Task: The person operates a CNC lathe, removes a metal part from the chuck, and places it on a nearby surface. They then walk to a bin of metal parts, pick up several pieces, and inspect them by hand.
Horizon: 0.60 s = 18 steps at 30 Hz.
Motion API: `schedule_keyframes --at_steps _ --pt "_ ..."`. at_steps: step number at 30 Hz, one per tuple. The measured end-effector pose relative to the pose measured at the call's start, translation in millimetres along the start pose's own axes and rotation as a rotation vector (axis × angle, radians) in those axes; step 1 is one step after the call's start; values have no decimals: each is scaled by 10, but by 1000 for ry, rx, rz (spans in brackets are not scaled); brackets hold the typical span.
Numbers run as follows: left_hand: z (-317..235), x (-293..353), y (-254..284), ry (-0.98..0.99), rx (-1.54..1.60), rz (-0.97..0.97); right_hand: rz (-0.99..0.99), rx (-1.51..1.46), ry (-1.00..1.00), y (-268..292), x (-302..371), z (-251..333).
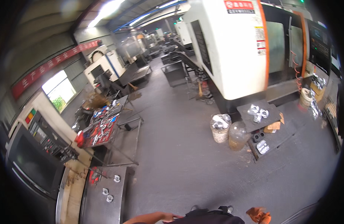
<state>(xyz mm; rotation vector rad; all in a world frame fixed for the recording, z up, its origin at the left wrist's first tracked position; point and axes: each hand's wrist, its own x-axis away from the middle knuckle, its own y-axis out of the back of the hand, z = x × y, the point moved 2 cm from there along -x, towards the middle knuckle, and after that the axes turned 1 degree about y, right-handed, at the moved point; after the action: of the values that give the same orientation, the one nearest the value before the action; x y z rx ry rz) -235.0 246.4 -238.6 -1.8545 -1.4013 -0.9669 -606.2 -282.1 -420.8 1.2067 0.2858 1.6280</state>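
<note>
At the lower edge, my bare left forearm reaches in and my left hand [169, 216] rests close against my dark clothing. Its fingers are mostly hidden by the body, so I cannot tell whether it holds anything. My right hand [259, 215] is low on the right, covered in what looks like an orange-brown work glove. It appears loosely curled, but its fingers are blurred and no held thing can be made out. Both hands are apart from the benches. Nearest on the left is a dark metal table [104, 209] with several small silvery metal parts [110, 198] on it.
A tool bench [101, 130] covered with hand tools stands beyond the table, next to a machine control panel [45, 138]. To the right, a white bucket [219, 134] of metal parts and a plastic container [237, 138] stand before a low platform [250, 121]. A large white machine [231, 48] rises behind.
</note>
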Motion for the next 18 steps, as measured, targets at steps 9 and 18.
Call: schedule_keyframes --at_steps 9,18 --pt "1137 -348 -444 14 288 -215 220 -450 132 -696 30 1586" --pt "2242 332 -1807 31 1169 -598 310 299 681 -2544 2075 2780"
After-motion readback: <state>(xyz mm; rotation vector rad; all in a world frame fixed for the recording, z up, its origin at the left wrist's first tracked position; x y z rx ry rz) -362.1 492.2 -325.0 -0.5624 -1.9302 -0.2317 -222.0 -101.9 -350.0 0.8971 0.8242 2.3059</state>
